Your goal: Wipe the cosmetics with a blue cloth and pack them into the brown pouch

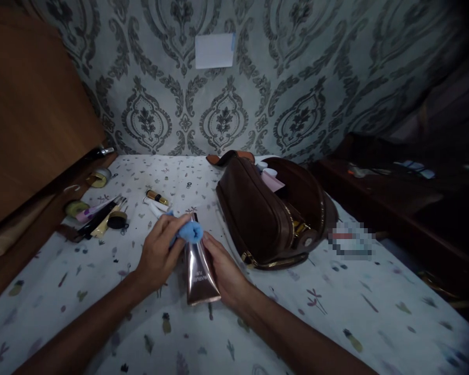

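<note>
My left hand (158,252) grips a bunched blue cloth (191,232) and presses it against the upper part of a shiny rose-brown squeeze tube (200,271). The tube's dark cap end points away from me and its flat crimped end towards me. My right hand (229,271) is closed round the tube's right side, its thumb near the cloth. Just beyond my left hand lie a white tube (154,207) and a small gold and black tube (157,197). To the right of my hands stands a brown toiletry bag (254,203), unzipped, with white-capped items and a pink item inside.
At left lie several cosmetic tubes and pencils (99,219), a round black-lidded jar (117,219) and a tape roll (99,178), beside a wooden panel (35,104). A patterned wall closes off the back. Dark furniture (359,192) borders the printed cloth at right.
</note>
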### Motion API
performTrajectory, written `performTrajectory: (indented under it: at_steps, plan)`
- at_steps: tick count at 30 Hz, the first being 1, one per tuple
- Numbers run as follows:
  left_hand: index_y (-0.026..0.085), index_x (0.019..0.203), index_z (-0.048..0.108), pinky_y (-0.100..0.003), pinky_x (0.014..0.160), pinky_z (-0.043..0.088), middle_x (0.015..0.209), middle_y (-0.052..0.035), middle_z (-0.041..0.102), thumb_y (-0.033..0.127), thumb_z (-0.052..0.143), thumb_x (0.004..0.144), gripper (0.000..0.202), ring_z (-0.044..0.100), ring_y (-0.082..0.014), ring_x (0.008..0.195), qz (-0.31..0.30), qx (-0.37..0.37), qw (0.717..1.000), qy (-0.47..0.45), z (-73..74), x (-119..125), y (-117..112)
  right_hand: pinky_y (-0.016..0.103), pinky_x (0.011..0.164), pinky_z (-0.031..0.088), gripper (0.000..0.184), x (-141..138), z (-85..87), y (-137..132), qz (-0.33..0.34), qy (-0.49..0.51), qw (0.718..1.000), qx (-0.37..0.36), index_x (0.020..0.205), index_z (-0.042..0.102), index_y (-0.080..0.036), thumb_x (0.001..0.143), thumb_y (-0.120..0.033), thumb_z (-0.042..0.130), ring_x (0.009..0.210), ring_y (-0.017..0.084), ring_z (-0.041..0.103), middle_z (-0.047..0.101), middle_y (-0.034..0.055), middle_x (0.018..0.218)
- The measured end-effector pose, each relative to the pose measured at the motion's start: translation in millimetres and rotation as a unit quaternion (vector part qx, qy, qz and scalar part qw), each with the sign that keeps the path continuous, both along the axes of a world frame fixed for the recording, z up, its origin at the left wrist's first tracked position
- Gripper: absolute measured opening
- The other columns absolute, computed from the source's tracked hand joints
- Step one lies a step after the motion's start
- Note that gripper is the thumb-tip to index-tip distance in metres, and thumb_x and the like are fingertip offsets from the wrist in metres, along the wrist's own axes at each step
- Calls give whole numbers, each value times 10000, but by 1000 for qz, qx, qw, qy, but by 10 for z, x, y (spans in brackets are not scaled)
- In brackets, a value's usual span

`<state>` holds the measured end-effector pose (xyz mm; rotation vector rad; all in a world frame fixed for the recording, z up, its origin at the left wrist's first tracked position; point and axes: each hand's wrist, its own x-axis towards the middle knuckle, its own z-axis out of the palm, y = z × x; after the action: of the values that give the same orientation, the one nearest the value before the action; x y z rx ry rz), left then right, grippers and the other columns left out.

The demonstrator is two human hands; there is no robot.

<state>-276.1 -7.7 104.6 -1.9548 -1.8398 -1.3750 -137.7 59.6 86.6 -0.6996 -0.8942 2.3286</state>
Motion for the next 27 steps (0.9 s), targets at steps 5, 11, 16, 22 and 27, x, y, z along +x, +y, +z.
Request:
performTrajectory:
  at_steps: [5, 11, 16, 22, 27]
  plan:
    - [227, 1171, 581, -302, 832, 508, 1056, -35, 645, 274, 520, 954, 230, 615, -186, 966, 38, -14, 994, -98, 50, -79, 24, 262, 663, 475, 398, 0, 47, -32, 24, 18, 999, -26, 815, 650, -187, 649, -490, 848, 663, 151, 628, 676, -17, 705]
    - [219, 1117, 648, -328, 845, 507, 1001, -41, 616, 250, 517, 961, 206, 601, -189, 954, -24, -17, 995, -94, -2, -31, 37, 298, 676, 498, 417, -38, -48, 5, -35, -3, 998, -52, 855, 681, -186, 610, -467, 867, 691, 183, 653, 704, -9, 710]
    - [220, 1120, 684, -304, 783, 520, 989, -57, 592, 251, 535, 961, 220, 603, -183, 917, -79, -32, 994, -64, 2, 38, 8, 275, 733, 496, 377, -31, -43, 78, -82, 11, 996, -23, 869, 692, -193, 593, -373, 874, 788, 176, 659, 735, -3, 808]
    - [200, 1118, 681, -285, 735, 525, 966, -72, 603, 256, 537, 963, 218, 620, -179, 873, -142, -17, 989, -31, 34, 76, -28, 231, 648, 476, 431, -4, -27, 115, -106, -1, 994, 11, 917, 689, -236, 587, -436, 880, 697, 126, 608, 710, -45, 789]
    - [199, 1135, 655, -299, 776, 519, 959, -62, 622, 250, 508, 969, 228, 619, -185, 892, -79, -24, 996, -31, -5, 27, -2, 202, 473, 401, 489, -13, -17, 52, -39, -22, 999, -23, 895, 654, -222, 618, -581, 836, 631, 124, 595, 661, -42, 703]
